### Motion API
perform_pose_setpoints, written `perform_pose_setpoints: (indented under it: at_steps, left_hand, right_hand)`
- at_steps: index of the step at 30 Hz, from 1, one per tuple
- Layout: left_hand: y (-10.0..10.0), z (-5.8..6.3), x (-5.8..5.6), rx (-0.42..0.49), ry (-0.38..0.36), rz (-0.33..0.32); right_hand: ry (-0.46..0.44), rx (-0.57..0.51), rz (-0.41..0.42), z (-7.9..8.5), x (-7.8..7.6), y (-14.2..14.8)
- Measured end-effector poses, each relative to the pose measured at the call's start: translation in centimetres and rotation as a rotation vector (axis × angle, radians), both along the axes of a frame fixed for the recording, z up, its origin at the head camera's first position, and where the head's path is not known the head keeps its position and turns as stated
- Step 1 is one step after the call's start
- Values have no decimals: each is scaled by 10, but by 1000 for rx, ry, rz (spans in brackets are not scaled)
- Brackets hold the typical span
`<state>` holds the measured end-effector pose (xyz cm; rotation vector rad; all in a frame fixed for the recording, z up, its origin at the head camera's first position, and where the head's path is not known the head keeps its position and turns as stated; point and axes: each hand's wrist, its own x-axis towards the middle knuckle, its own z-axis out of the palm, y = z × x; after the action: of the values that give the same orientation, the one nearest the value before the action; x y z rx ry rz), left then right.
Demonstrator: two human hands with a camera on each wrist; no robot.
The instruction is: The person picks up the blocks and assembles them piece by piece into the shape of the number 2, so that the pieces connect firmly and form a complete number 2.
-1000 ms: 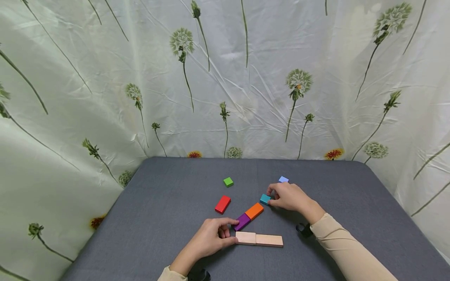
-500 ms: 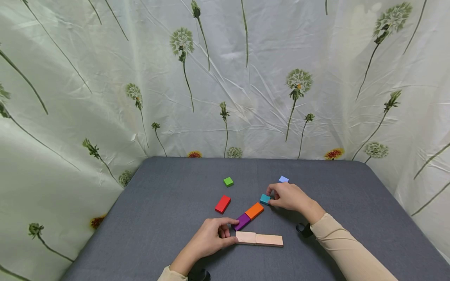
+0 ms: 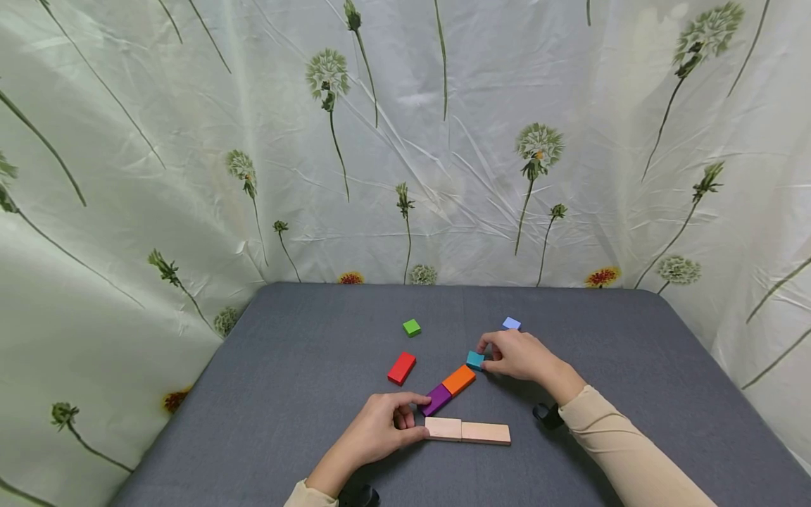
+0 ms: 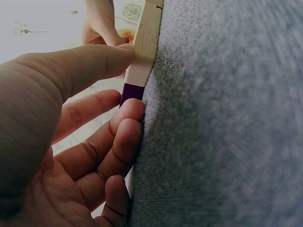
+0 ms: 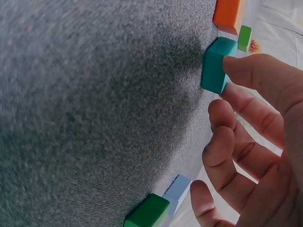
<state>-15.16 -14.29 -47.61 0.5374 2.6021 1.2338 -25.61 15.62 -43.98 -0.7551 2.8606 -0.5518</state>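
on my feed, the right hand pinches the teal block; the left hand, loosely parted, touches the purple block and a wooden block.

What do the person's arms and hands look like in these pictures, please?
The left hand and right hand are ungloved, with no rings visible. Plain beige sleeves end near the wrists, and a small black device shows by each wrist.
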Motion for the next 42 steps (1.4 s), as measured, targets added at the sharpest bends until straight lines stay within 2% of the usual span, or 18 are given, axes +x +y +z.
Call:
perform_pose_setpoints:
  at_steps: [42]
  left_hand:
    - [-1,-1,-1,8,19,-10]
  right_hand:
    - [-22,-3,20,1,0,-1]
